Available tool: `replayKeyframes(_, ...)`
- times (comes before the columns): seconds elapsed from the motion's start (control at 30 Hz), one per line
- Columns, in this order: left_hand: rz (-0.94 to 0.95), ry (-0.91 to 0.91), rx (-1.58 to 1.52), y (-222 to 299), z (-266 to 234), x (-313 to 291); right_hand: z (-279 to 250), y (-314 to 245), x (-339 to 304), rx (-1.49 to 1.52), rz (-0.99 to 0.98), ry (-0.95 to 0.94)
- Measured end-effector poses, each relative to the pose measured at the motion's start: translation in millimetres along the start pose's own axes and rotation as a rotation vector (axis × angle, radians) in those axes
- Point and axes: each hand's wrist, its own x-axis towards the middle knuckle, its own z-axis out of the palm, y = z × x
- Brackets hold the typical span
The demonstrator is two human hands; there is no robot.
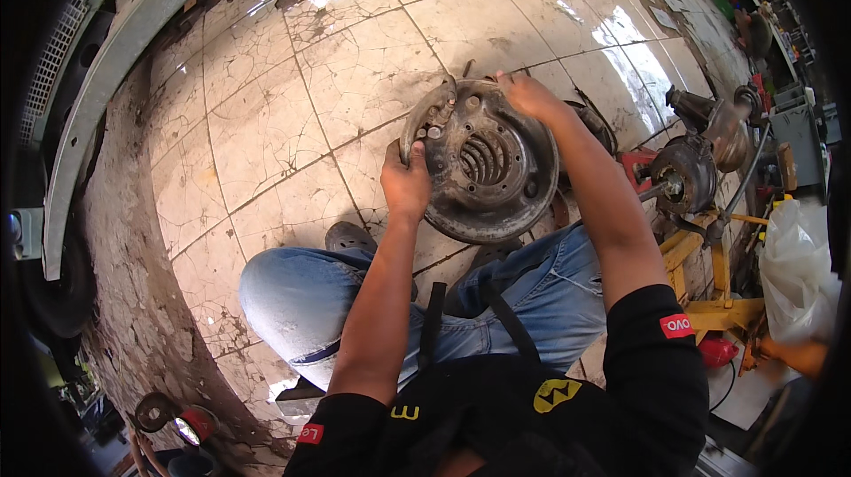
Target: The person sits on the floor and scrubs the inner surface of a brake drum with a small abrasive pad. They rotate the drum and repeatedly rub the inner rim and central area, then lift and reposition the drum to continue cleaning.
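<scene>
Between my bent knees I hold a round, grimy metal brake backing plate [448,202], tilted toward me. Rings of a coil spring [483,160] show through its centre hole. My left hand [406,180] is closed round the plate's left edge, its thumb on the face near a small bolted fitting [434,132]. At the upper right, my right hand [532,97] is closed on the rim, with some fingers hidden behind it. Another dark, rounded part [592,127] lies just beyond my right forearm, partly covered.
To the right, a greasy axle assembly [687,175] rests by a yellow metal stand [722,273]. A clear plastic bag [795,255] is farther right. A curved grey metal beam [106,96] borders the left. A red-rimmed lamp [197,424] sits at lower left. Cracked tiles [266,113] cover the floor.
</scene>
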Motion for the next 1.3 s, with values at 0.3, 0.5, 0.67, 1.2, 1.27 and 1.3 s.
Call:
replayKeyframes(0.3,-0.027,0.003,-0.056,-2,1,2,8,50,-5,0.259,0.023,-0.033)
replayKeyframes(0.5,0.003,0.026,0.008,0,-5,4,14,63,-13,0.411,0.115,-0.025)
replayKeyframes(0.67,-0.012,0.014,-0.079,-2,-6,0,11,53,-43,0.364,0.102,0.077)
replayKeyframes(1.2,-0.042,-0.064,-0.144,1,-6,1,-2,38,-14,0.911,0.408,0.033)
replayKeyframes(1.27,-0.036,-0.058,-0.14,4,-2,-3,13,53,-4,0.983,0.288,0.331)
replayKeyframes(1.3,-0.029,-0.053,-0.107,4,-4,-3,8,54,-8,0.834,0.2,0.385)
